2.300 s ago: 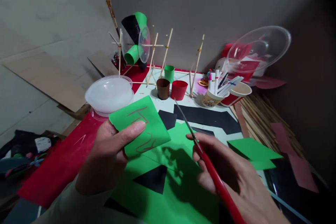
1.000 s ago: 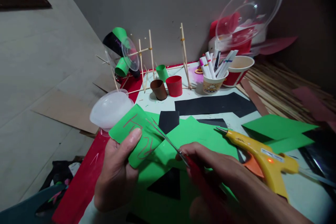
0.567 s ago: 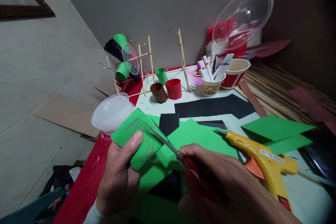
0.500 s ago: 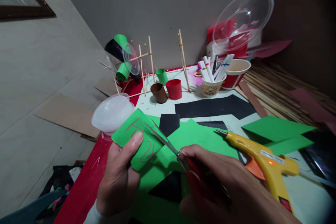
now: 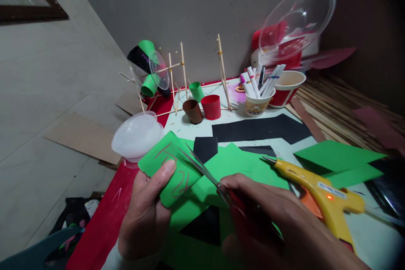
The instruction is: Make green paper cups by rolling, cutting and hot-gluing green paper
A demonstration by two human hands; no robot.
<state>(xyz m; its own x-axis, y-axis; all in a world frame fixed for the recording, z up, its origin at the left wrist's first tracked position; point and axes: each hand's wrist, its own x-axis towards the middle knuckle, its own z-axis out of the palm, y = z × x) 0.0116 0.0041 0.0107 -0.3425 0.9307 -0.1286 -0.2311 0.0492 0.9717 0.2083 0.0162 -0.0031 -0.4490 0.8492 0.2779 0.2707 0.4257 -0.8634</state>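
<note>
White tabletop (image 5: 370,232): black paper strip (image 5: 259,129), brown tube (image 5: 194,114), red tube (image 5: 211,109), cup of markers (image 5: 257,107).

Markers (image 5: 251,82) stand in a cup (image 5: 257,107) (behind scissors (image 5: 212,178)).

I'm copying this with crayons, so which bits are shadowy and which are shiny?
Head view: under the right hand, the handles of the red scissors sink into shadow; head view: the clear plastic disc at upper right catches white glare; head view: the picture's upper right corner fades nearly to black.
</note>
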